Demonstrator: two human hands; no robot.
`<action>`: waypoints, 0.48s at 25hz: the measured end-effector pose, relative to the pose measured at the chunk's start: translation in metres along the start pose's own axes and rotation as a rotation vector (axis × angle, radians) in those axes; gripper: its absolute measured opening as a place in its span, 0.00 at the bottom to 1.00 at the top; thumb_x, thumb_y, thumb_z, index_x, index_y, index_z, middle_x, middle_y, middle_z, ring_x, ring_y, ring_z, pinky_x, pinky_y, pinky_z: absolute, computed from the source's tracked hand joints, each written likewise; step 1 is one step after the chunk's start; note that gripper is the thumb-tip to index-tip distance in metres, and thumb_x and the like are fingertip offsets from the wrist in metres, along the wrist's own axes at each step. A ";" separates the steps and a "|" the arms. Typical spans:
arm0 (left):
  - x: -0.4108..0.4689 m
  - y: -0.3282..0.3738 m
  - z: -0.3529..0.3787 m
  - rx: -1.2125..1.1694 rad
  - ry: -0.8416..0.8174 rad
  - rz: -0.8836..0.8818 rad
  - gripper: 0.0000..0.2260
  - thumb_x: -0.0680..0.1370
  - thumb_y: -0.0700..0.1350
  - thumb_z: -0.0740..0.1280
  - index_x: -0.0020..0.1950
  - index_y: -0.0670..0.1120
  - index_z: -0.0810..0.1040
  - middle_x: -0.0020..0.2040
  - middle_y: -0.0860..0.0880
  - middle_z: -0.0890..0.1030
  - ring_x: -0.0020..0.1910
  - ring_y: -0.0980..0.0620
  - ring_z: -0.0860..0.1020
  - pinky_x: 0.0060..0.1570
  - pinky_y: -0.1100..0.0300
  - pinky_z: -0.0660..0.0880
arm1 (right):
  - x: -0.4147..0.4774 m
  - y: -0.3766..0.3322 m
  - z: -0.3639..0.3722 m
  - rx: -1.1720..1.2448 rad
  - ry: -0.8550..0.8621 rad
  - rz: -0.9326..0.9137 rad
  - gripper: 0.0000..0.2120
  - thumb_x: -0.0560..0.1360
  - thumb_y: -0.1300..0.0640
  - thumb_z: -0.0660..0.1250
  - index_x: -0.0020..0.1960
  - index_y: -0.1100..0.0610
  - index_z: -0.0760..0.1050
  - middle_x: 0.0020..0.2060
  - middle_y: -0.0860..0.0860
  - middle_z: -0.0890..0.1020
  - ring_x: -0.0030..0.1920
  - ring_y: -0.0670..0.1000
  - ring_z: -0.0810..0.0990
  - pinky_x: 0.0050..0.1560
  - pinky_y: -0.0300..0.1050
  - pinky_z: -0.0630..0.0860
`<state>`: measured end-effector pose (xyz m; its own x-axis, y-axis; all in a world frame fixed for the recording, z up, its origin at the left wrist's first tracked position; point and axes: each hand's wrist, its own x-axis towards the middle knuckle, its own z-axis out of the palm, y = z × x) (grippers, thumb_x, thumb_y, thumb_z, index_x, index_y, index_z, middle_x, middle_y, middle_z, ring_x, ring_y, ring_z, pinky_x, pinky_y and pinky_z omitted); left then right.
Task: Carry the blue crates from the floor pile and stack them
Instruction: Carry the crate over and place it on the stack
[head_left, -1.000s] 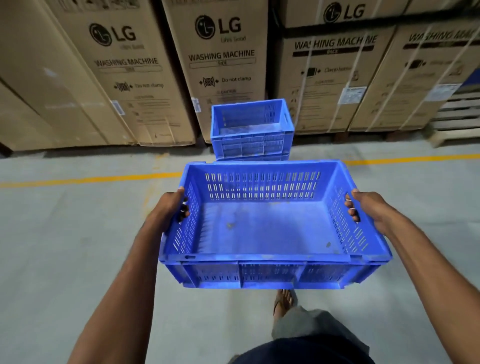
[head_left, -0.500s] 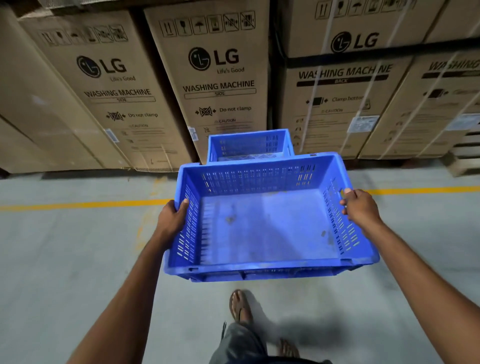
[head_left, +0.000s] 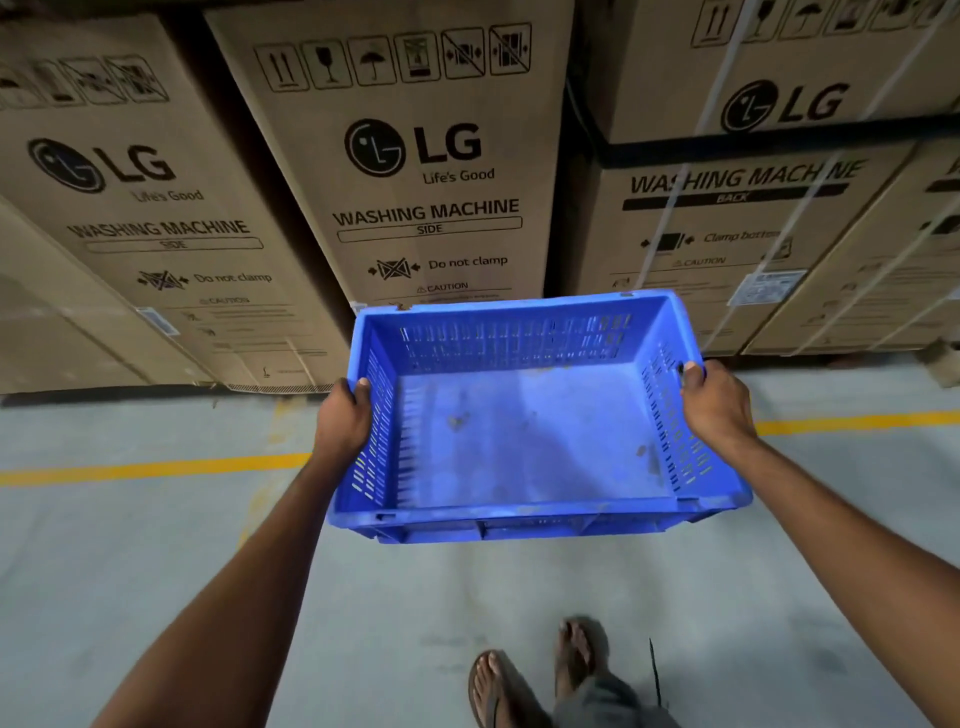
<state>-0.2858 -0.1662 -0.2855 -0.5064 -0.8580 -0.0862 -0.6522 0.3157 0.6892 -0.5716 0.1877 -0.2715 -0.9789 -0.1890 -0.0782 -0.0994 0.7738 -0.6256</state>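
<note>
One blue crate (head_left: 519, 441) held above floor (head_left: 130, 571); left grip (head_left: 343, 421) clamped on left rim, right grip (head_left: 717, 405) clamped on right rim.

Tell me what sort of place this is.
Probably a warehouse or appliance stockroom: tall brown cardboard washing-machine cartons stand in a row, a yellow painted line crosses the grey concrete floor, and a blue slotted plastic crate is being carried.

Outstretched left hand (head_left: 343, 421) and right hand (head_left: 719, 402) each grip the crate (head_left: 519, 517).
</note>
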 end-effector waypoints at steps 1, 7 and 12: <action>0.026 0.002 0.010 0.027 0.008 0.006 0.17 0.86 0.48 0.57 0.55 0.33 0.74 0.53 0.27 0.79 0.53 0.28 0.78 0.47 0.45 0.69 | 0.025 -0.008 0.014 -0.011 0.011 -0.012 0.20 0.85 0.53 0.55 0.56 0.69 0.76 0.54 0.72 0.79 0.57 0.71 0.78 0.53 0.56 0.72; 0.153 0.004 0.067 0.177 0.044 0.000 0.18 0.86 0.47 0.56 0.60 0.31 0.72 0.57 0.24 0.77 0.56 0.25 0.77 0.52 0.41 0.71 | 0.148 -0.037 0.097 -0.092 0.014 -0.061 0.19 0.84 0.53 0.55 0.60 0.69 0.73 0.56 0.72 0.79 0.57 0.71 0.78 0.53 0.58 0.73; 0.216 -0.009 0.102 0.233 0.064 -0.010 0.17 0.85 0.46 0.57 0.59 0.30 0.71 0.56 0.23 0.77 0.55 0.25 0.77 0.52 0.41 0.72 | 0.209 -0.051 0.141 -0.145 0.027 -0.079 0.19 0.84 0.53 0.55 0.59 0.68 0.74 0.55 0.71 0.80 0.55 0.70 0.79 0.51 0.57 0.75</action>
<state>-0.4468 -0.3127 -0.3834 -0.4671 -0.8832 -0.0414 -0.7732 0.3853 0.5036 -0.7455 0.0236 -0.3650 -0.9712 -0.2381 -0.0110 -0.1993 0.8366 -0.5103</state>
